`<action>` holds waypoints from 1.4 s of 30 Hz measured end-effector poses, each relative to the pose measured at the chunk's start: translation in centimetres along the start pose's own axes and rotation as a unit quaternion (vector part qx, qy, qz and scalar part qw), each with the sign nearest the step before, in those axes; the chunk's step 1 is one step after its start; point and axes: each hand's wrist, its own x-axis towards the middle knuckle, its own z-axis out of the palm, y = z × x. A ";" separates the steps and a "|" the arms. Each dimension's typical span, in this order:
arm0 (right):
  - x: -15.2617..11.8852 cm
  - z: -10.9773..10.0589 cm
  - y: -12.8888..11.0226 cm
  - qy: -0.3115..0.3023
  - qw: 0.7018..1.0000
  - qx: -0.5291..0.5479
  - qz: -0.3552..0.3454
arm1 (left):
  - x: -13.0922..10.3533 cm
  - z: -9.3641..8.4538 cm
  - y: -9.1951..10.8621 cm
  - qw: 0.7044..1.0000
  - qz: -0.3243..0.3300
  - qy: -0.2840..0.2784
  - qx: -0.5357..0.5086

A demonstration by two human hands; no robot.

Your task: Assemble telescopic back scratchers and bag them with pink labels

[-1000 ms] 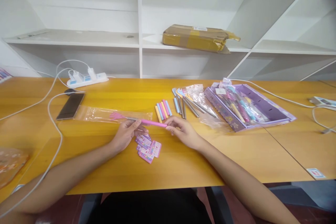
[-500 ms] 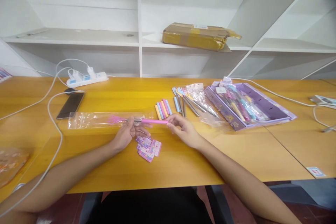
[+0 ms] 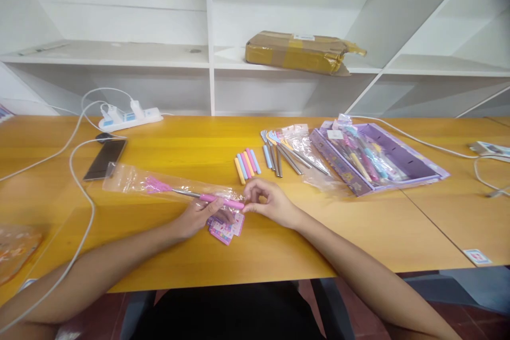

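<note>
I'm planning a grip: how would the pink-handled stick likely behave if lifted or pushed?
The pink-handled stick would probably stay stiff, since its shiny, metal-looking shaft runs straight. That smooth-looking shaft may feel slippery. Its tube-like handle could roll if pushed, though the flared pink head might check that.

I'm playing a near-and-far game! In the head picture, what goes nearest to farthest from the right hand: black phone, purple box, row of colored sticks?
1. Row of colored sticks, just beyond the right hand.
2. Purple box, off to the right.
3. Black phone, far over on the left.
</note>
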 end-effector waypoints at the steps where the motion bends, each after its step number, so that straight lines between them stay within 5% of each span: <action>1: 0.0 0.1 0.0 -0.003 1.000 0.003 0.003 | -0.1 0.1 -0.1 1.000 -0.006 -0.004 0.005; 7: -0.2 0.8 -0.7 -0.045 0.998 -0.045 -0.026 | -0.2 0.7 -0.3 0.999 -0.018 -0.045 0.016; 20: -0.4 2.2 -0.8 -0.044 0.995 -0.063 -0.070 | 0.3 0.6 -0.3 0.999 -0.028 -0.027 0.005; 29: -0.6 1.4 -0.6 -0.047 0.998 0.008 -0.031 | 0.8 0.3 -0.5 0.997 -0.031 0.024 -0.070; 34: -0.5 0.3 -0.1 -0.030 0.986 -0.106 -0.123 | 1.3 0.0 -0.6 0.989 -0.036 0.016 -0.145; 42: -0.2 0.6 -1.1 -0.042 0.950 -0.205 -0.231 | 1.4 -0.1 0.3 0.997 -0.021 -0.029 -0.066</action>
